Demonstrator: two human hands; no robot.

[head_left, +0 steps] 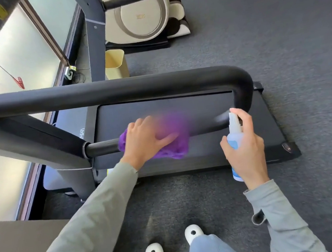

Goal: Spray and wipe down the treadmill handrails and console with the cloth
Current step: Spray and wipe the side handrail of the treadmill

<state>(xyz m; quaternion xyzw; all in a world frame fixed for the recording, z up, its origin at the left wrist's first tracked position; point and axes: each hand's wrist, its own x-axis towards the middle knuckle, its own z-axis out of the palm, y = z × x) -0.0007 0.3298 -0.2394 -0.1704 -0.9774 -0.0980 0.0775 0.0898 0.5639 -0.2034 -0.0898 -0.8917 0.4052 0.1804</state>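
Grey carpeted floor [276, 35] across most of the view. Black treadmill deck [179, 106] lying on it, far end cut short behind the looping handrail [113, 90], near right corner plain to see. Handrail bent back on itself: thick upper bar crossing left to right, thinner lower bar [102, 147] joining the upright at the left. Console out of sight, only a dark corner cut off at the upper left edge. Cream exercise machine [141, 16] beyond, top cropped by the frame. Yellowish bin [115, 63] standing on the floor just behind the upper bar, base hidden. Purple cloth [174, 148] wrapped over the lower bar, its right half smeared by motion blur. Left hand [145, 139] pressed flat on the cloth, fingers stretched out, fingertips blurred. Right hand [244, 151] curled round the spray bottle [234, 135], forefinger on the nozzle, nozzle close to the bend of the rail; label unreadable. White shoes [173, 246] at the bottom edge, partly covered by trouser legs.
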